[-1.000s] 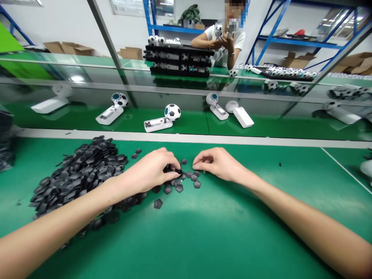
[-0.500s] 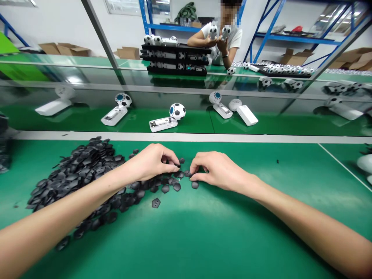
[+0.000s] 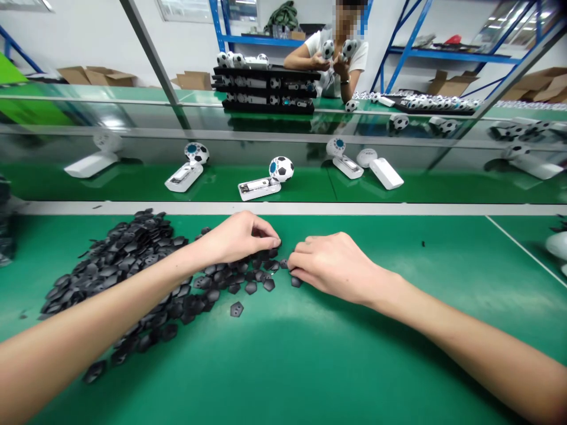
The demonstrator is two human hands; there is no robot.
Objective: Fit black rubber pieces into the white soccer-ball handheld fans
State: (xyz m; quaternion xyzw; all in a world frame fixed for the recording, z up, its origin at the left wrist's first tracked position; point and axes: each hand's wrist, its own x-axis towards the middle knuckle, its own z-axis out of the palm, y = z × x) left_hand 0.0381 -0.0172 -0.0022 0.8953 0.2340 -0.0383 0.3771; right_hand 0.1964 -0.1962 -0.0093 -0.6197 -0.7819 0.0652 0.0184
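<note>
My left hand is closed in a pinch, its thumb and fingertips at a small black pentagon piece that they mostly cover. Close by on the right, my right hand has its fingers curled together low over the green table; whatever is under its fingertips is hidden. One black pentagon lies just below those fingers, and another is at their left. A large heap of black pentagon pieces spreads under and beside my left forearm. A single pentagon with small holes lies apart in front.
Beyond a pale rail, a green belt carries white devices with football-patterned heads. Across from me, a person holds two football heads beside stacked black trays. A tiny black bit lies at right.
My left hand has moved slightly right and up onto a loose piece. My right hand's fingers have curled in and its back has turned upward. The white devices have shifted right.
</note>
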